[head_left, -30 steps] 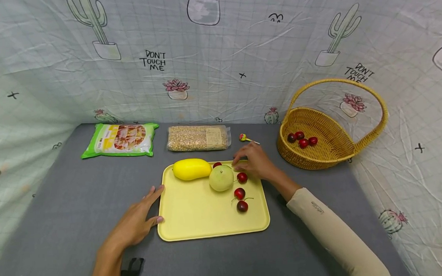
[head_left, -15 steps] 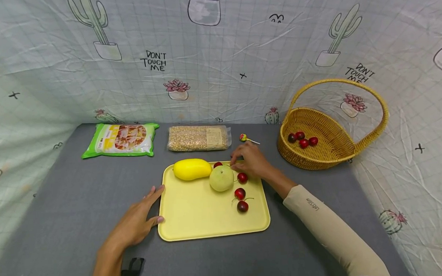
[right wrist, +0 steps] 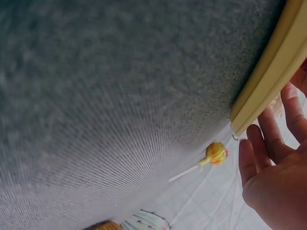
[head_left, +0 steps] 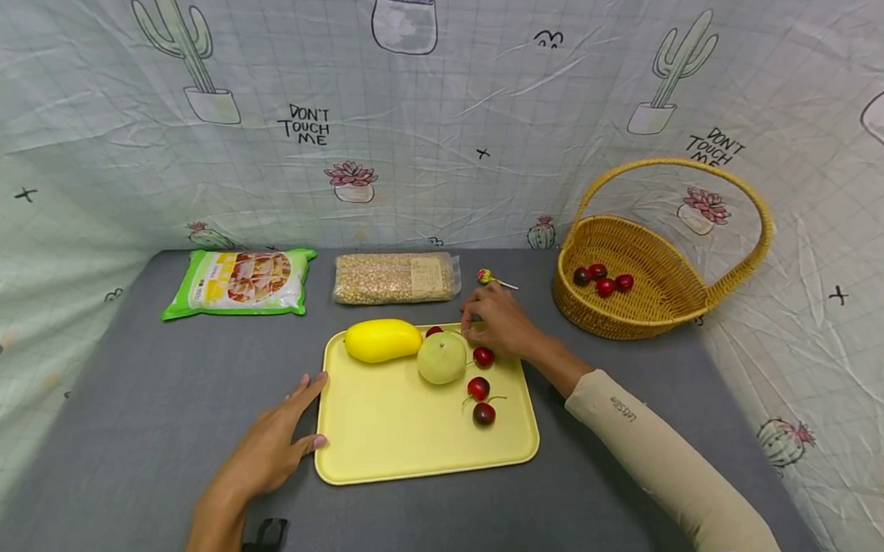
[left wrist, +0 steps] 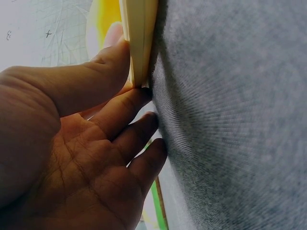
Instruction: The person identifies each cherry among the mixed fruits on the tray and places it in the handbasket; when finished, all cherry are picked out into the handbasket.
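We see the left hand [head_left: 267, 443] at the left edge of the tray [head_left: 397, 428], its thumb and forefinger spread and touching the rim. The right hand [head_left: 498, 321] bends over the tray's far right corner, and we cannot tell whether its fingertips pinch a stem. Toward the tray's middle from that hand lies the green fruit [head_left: 442, 361], one cherry [head_left: 484, 357] sits just nearer the tray's front, and two more cherries [head_left: 483, 415] lie beyond that.
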Motion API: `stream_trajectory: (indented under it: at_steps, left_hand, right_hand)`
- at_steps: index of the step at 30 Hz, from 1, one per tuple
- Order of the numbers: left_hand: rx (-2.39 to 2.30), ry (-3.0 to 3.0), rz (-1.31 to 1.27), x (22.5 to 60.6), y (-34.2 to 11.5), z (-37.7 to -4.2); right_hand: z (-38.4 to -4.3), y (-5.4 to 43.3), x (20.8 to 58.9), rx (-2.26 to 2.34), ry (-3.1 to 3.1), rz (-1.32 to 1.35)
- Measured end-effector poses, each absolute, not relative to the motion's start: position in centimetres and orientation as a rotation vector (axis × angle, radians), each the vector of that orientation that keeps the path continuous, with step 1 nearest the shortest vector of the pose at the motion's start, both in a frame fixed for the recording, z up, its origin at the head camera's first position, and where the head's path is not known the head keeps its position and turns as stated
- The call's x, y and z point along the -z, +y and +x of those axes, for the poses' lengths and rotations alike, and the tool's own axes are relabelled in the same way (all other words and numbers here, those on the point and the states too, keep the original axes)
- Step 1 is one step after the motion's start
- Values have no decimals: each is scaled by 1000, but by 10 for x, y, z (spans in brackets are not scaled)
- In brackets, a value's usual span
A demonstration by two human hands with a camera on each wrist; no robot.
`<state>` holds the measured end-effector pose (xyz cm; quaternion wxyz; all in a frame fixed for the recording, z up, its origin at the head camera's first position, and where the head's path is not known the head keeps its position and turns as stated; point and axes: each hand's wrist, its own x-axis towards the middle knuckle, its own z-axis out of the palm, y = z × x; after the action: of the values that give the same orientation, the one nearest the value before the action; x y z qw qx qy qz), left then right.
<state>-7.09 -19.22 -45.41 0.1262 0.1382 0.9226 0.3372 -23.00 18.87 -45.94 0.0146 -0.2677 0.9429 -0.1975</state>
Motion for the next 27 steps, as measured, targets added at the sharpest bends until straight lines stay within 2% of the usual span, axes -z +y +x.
stream_trajectory:
  at_steps: [16, 27]
  left_hand:
    - [-992, 2670, 405, 456, -192, -71]
    - [-977, 2687, 407, 455, -192, -71]
  right_hand:
    - [-231, 181, 457, 558, 2925, -822]
    - [-228, 198, 462, 616, 2957, -882]
